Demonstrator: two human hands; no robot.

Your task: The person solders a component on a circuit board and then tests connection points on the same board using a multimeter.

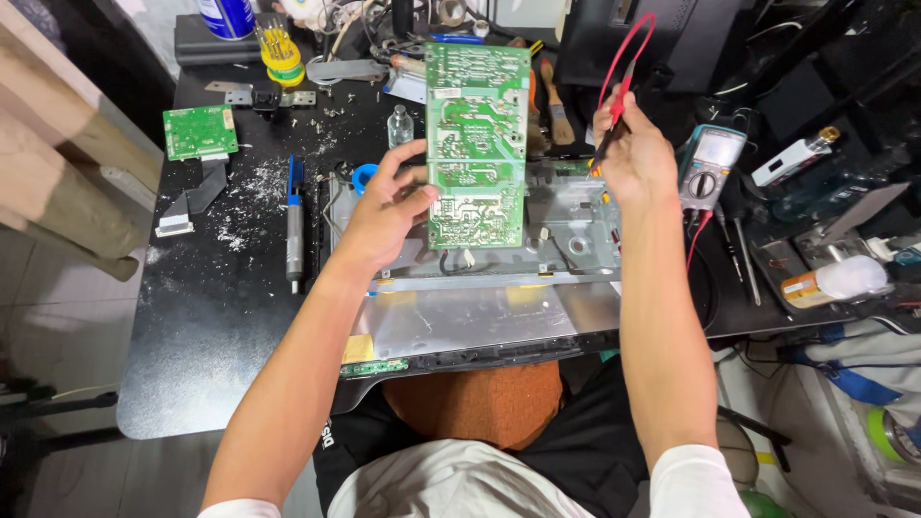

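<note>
Both forearms reach up from the lap over an opened monitor chassis (499, 317) that lies flat across the near edge of the black table (192, 336). Left hand (389, 206) is closed on the left edge of a long green circuit board (477, 144), thumb on the solder side and fingers curled behind, holding it upright above the chassis with its traces facing the camera. Right hand (633, 153) is just beside the board's right edge, not touching it, pinching a pair of meter probes (614, 120) whose red lead (628, 48) loops up and over; the dark tips point down toward the chassis's metal plate. A multimeter (710, 168) lies just right of that hand. Further right a shallow tray (815, 254) holds small tools and a white-and-orange tube (830, 283); what else lies in it cannot be told. Left of the left hand a blue-handled screwdriver (295, 225) lies on the table, with a roll of blue tape (365, 177) and a small clear bottle (400, 125) near the board. Beyond these are a smaller green board (199, 131), a grey ribbon cable (192, 201), white dust, and a yellow stand of screwdriver bits (280, 53) at the cluttered far edge. The table's near left corner is bare, with open floor to the left.
</note>
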